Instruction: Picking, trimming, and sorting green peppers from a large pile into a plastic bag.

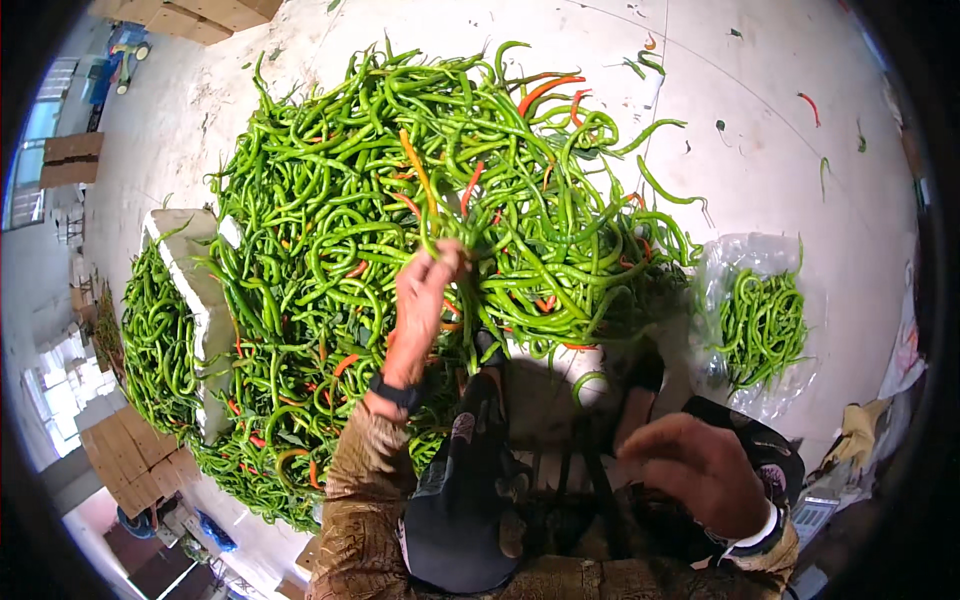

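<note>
A broad heap of long green chili peppers (330,180), with some red and orange ones (545,92) mixed in, covers the middle of the floor. My left hand (430,285) reaches into it, fingers closed on a few green peppers near an orange-yellow one (418,165). My right hand (690,465) is lower right, over my dark-clad leg, fingers loosely curved and apart with nothing visible in them, slightly blurred. Beside the heap at the right, a clear plastic bag (720,390) holds green peppers (760,320). A white foam box (190,270) with peppers stands within the left side.
Cardboard (135,450) lies at lower left, more (70,162) at upper left near a blue wheeled item (115,55). Stray peppers (810,110) lie on the pale floor (760,160). Pale sacks and a tan item (850,435) sit at the right edge.
</note>
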{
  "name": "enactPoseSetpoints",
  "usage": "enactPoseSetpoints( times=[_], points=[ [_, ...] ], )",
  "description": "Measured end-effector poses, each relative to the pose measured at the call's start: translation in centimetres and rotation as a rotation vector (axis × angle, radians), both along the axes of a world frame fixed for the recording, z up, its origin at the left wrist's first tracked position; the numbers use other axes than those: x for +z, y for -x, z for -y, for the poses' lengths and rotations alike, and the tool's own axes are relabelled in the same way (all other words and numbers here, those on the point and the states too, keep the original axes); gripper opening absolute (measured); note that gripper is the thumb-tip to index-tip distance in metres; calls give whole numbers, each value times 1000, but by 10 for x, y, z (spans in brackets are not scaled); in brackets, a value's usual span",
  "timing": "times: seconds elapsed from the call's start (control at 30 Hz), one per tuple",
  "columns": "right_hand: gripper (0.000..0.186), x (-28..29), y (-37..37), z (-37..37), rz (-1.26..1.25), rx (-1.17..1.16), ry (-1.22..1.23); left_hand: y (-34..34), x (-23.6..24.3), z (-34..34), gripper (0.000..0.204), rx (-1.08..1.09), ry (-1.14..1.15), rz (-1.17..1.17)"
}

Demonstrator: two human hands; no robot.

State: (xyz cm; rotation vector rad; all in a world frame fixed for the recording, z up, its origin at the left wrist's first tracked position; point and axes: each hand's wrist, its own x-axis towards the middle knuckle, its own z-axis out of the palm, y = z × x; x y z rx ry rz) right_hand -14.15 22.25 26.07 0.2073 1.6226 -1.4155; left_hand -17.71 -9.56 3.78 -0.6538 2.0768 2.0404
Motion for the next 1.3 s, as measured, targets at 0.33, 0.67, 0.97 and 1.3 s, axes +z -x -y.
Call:
enactPoseSetpoints(
  times=[0.33,0.67,0.97,1.3],
  points=[
    [36,-37,-14,20,79,-327,12,-28,94,-100,26,-902,-637,-275],
    [22,-37,6,13,-173,-932,7,6,43,-95,24,-673,-710,128],
    [41,-22,11,22,-85,-785,-9,84,-118,-18,40,-439,1140,-261],
    [28,-24,8,17,47,-638,71,30,-80,-46,28,-638,1020,-372]
  ],
)
